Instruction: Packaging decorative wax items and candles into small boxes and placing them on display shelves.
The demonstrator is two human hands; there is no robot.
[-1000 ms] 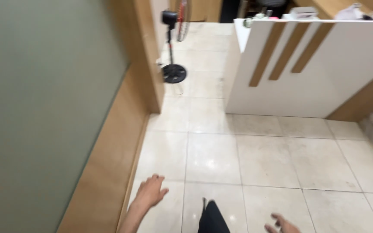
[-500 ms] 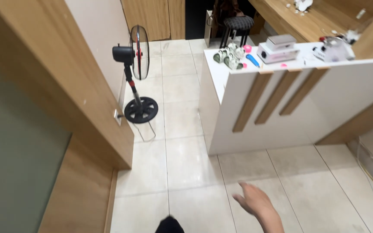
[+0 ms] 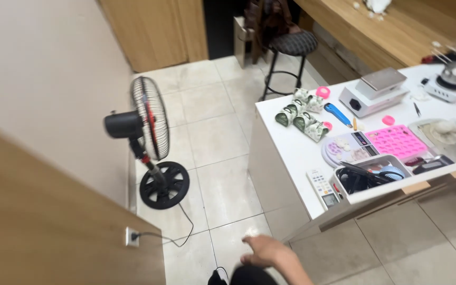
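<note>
My right hand hangs low at the bottom middle, blurred, fingers loosely spread, with nothing in it. It hovers over the tiled floor, just off the near corner of a white counter. My left hand is out of sight. A black pedestal fan stands to the left of the hand, by the wall.
The counter carries a pink mould tray, a white basket with dark cables, a remote, a white scale and green rolls. A dark stool stands behind. The fan's cord runs to a wall outlet.
The view has swung right and forward, from the wall and bare floor to the fan and the counter top. My left hand has dropped out of sight; my right hand has shifted towards the bottom middle.
</note>
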